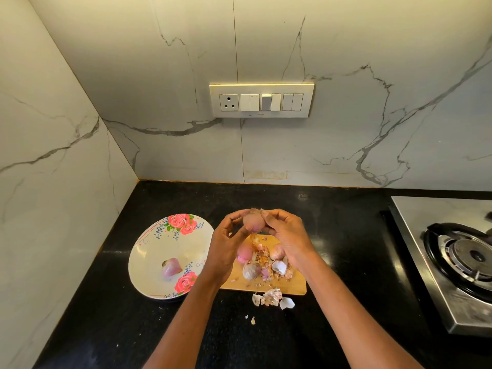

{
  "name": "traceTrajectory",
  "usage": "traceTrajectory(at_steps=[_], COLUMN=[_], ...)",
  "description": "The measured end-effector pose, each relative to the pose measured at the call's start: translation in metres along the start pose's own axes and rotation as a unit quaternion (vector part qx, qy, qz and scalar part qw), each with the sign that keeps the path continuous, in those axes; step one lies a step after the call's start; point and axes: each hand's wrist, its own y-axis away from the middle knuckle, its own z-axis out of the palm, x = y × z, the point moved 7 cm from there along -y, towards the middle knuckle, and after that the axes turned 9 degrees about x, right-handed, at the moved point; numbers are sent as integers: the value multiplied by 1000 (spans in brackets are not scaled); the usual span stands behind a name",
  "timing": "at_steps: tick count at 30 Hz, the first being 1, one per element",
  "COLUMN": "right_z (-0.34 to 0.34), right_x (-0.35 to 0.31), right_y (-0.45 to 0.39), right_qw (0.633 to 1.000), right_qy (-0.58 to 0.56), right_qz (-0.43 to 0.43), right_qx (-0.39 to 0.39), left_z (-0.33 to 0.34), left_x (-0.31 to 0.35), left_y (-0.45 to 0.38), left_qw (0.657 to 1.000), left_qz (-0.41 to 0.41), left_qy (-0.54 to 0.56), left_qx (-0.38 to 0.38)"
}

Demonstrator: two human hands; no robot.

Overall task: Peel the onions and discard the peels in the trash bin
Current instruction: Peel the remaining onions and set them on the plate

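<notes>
Left hand [226, 235] and right hand [285, 230] both pinch one onion [253, 222] held in the air at frame centre, above the board [292, 286]. Risk: the smooth bulb could slip from the fingertips and drop among the peels [269, 296] and other onions [251, 270] below. Loose peel already lies on the tabletop [186, 198] off the board's lower edge; no bin in view, so scraps may scatter further.

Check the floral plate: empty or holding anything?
Not empty. One peeled onion lies on the floral plate, beside the lower rose print.
</notes>
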Motion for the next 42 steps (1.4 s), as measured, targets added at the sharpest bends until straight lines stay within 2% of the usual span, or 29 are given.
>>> traceTrajectory(at_steps=[3, 7, 11, 14, 18, 24, 28, 30, 36, 42], right_z=[0, -6, -5, 3, -2, -7, 2, 6, 1, 5], right_x=[-1, 1, -11, -16, -14, -14, -19, -20, -19, -20], right_y=[-1, 1, 0, 3, 1, -4, -2, -2, -4, -1], right_qw=[1000, 999, 992, 978, 981, 989, 981, 973, 975, 969], right_qy=[5, -28, 72, 121, 119, 79, 105, 137, 135, 173], right_qz=[-5, 6, -67, -129, -143, -118, -136, -159, -159, -173], right_qx=[-24, -42, -75, -107, -58, -39, -89, -99, -74, -41], left_z=[0, -1, -2, 6, 13, 10, 10, 9, 6, 8], left_x=[0, -7, -9, -9, -10, 1, 1, 2, 2, 8], left_y=[-1, -2, -7, -8, -9, -12, -14, -16, -17, -13], left_qw=[1000, 990, 980, 988, 992, 994, 985, 984, 990, 993], left_qz=[-16, -85, -129, -132, -128, -102, -137, -145, -136, -100], left_qy=[13, 111, 150, 76, 6, 36, 97, 93, 28, 65], left_qx=[-6, -3, 33, 29, 17, -3, 29, 40, 15, -19])
